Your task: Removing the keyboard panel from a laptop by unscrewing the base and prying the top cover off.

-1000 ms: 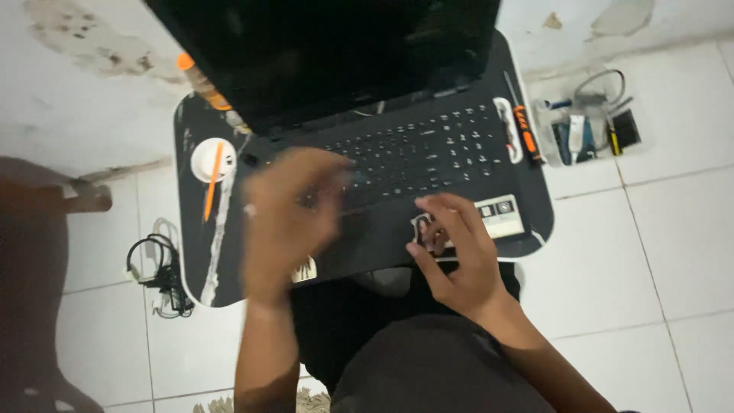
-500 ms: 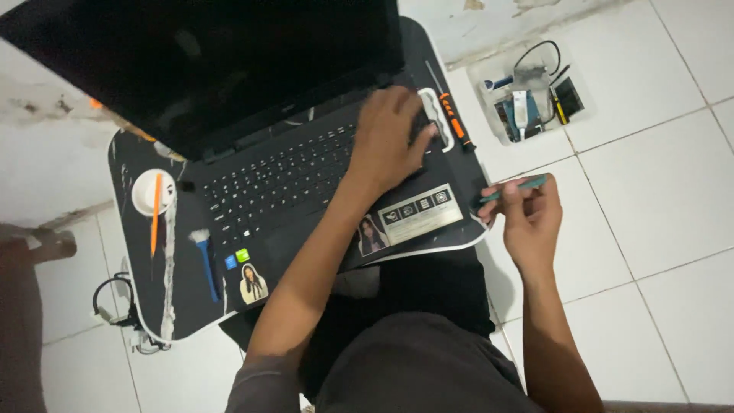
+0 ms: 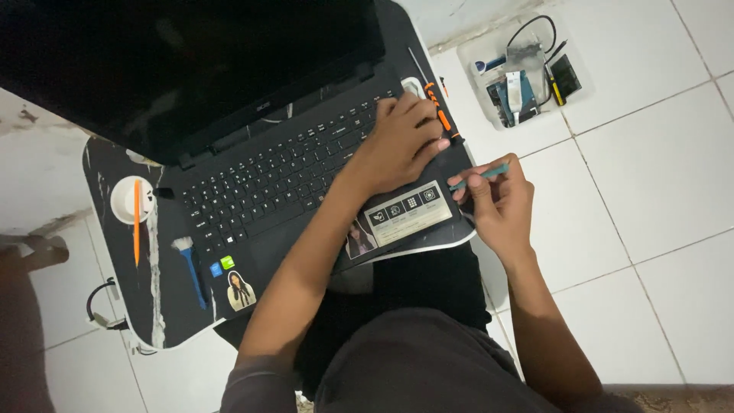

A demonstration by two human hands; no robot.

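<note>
Left hand [image 3: 401, 145] now presses flat on my black plastic laptop's keyboard [image 3: 283, 172] at centre; right hand [image 3: 497, 195] pinches a thin teal pry tool [image 3: 480, 174], freshly picked up

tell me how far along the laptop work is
Early, by the look of it. Done: tools are laid out, a blue brush and orange stick on the black lap desk. In hand: the left hand presses the open black laptop's right keyboard corner; the right hand holds a thin teal pry tool at its edge. Left: nothing looks opened yet.
</note>
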